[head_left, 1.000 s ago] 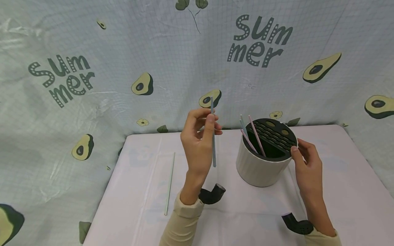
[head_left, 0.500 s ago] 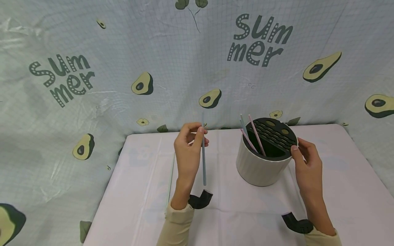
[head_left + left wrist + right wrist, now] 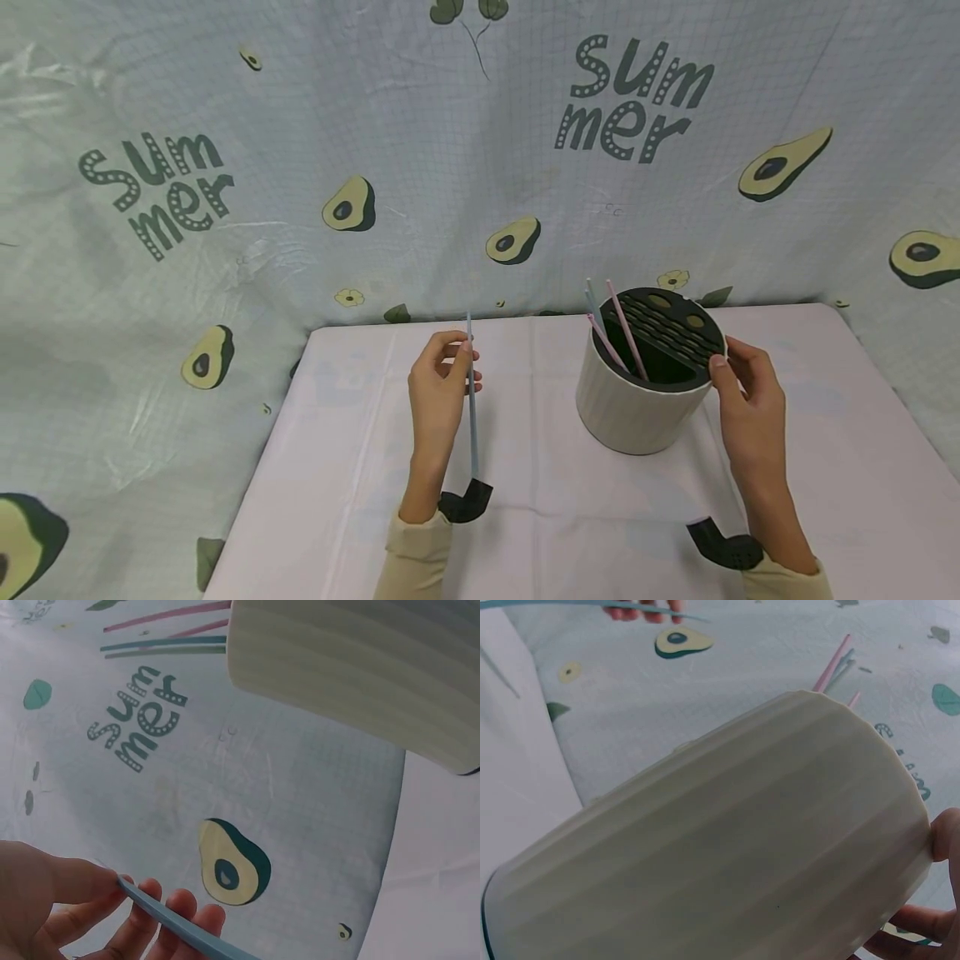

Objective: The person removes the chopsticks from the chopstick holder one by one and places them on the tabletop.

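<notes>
My left hand (image 3: 437, 400) pinches a thin light-blue drinking straw (image 3: 472, 425) between thumb and fingers. It holds the straw nearly upright, left of the table's middle; in the left wrist view the straw (image 3: 180, 922) runs across the fingers. To the right stands a white ribbed round holder (image 3: 637, 421) with a dark divided insert (image 3: 663, 333) in its top. Several pink, blue and green straws (image 3: 624, 325) lean in its open compartment. The right hand (image 3: 753, 408) grips the holder's right rim, thumb on the near side, other fingers partly hidden.
The table (image 3: 585, 533) has a pale pink cover. Behind it hangs a sheet (image 3: 420, 125) printed with avocados and lettering. Each wrist carries a black camera mount (image 3: 467, 502).
My left hand has moved left and nearer with the blue straw. A green straw lying on the table has become hidden behind the left arm. Right hand and holder stay put.
</notes>
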`<state>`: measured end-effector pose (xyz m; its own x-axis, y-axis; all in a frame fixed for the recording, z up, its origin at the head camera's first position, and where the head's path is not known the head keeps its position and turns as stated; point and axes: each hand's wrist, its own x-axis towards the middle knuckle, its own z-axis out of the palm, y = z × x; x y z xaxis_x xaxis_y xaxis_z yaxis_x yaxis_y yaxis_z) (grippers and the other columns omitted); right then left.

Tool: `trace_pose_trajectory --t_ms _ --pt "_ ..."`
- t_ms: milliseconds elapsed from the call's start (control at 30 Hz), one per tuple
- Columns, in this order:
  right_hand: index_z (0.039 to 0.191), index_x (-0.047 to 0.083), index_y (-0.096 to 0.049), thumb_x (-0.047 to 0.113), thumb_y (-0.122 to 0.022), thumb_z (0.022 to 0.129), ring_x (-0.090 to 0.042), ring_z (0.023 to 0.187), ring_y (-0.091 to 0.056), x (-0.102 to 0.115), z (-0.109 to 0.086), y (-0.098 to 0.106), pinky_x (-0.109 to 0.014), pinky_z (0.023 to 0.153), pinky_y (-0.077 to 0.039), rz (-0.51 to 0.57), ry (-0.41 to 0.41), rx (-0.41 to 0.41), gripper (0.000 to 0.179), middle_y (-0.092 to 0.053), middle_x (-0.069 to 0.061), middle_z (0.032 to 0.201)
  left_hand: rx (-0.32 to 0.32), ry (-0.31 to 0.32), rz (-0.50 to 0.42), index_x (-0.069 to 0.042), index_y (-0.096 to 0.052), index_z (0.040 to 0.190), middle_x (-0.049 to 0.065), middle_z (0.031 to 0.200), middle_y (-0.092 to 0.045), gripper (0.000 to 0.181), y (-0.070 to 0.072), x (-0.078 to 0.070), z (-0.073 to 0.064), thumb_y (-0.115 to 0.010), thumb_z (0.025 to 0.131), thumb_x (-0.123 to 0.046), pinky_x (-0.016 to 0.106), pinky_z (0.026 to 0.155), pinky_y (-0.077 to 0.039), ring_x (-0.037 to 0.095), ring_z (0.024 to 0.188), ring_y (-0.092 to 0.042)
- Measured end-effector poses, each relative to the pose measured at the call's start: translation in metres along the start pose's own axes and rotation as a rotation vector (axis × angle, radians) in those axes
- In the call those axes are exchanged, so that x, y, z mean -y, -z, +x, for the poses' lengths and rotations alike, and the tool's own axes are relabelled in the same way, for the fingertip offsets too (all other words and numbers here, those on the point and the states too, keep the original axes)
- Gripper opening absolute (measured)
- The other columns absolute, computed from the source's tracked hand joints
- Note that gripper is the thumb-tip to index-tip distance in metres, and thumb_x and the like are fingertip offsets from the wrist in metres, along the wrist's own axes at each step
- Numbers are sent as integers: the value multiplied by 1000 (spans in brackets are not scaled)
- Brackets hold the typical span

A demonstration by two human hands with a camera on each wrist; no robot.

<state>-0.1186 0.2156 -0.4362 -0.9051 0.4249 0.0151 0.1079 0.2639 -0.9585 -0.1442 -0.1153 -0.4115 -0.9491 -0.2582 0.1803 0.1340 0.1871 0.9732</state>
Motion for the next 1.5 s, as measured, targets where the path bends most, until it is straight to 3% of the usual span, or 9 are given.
trace_pose_trajectory --t_ms 133,300,500,800,1067,1367,1500 --pt "158 22 -42 38 -45 111 -19 155 -38 0 0 0 -51 130 -29 -9 4 1 50 -48 -6 161 2 46 13 -10 -72 116 18 96 -70 16 4 14 4 -65 104 -18 33 59 -64 18 65 -70" --pt "158 23 -42 38 -45 111 -19 155 -38 1 0 -1 -49 129 -31 -11 -2 6 49 -48 -5 160 7 106 50 -9 -73 115 13 90 -69 17 10 31 6 -66 103 -19 35 56 -63 26 64 -71" --pt "158 23 -43 38 -46 111 -18 154 -39 1 0 -1 -48 128 -32 -10 1 7 49 -48 -4 160 36 170 146 -9 -73 116 15 89 -72 18 16 46 6 -66 103 -20 35 56 -63 20 57 -70" --pt "157 23 -43 38 -46 111 -17 154 -39 1 0 -1 -48 128 -32 -14 2 0 48 -48 -4 160 50 243 260 -9 -73 117 25 99 -73 20 24 66 6 -65 103 -21 32 53 -62 37 67 -75" --pt "158 23 -43 37 -45 111 -17 154 -40 -1 0 -1 -47 128 -33 -19 2 -8 49 -49 -3 160 58 236 404 -3 -72 121 21 98 -75 24 32 85 7 -65 101 -16 25 49 -55 18 55 -68" --pt "158 25 -43 38 -45 112 -17 154 -40 -1 0 -1 -45 128 -33 -19 -4 -6 48 -48 -3 160 59 233 580 -7 -74 122 16 103 -77 26 33 99 9 -69 96 -11 23 49 -43 14 55 -58" --pt "158 24 -43 38 -45 111 -16 153 -40 -1 0 -2 -45 128 -34 -19 -1 -8 48 -49 -3 159 62 209 656 -6 -75 120 15 101 -79 25 33 102 12 -71 95 -9 25 51 -44 18 61 -62"
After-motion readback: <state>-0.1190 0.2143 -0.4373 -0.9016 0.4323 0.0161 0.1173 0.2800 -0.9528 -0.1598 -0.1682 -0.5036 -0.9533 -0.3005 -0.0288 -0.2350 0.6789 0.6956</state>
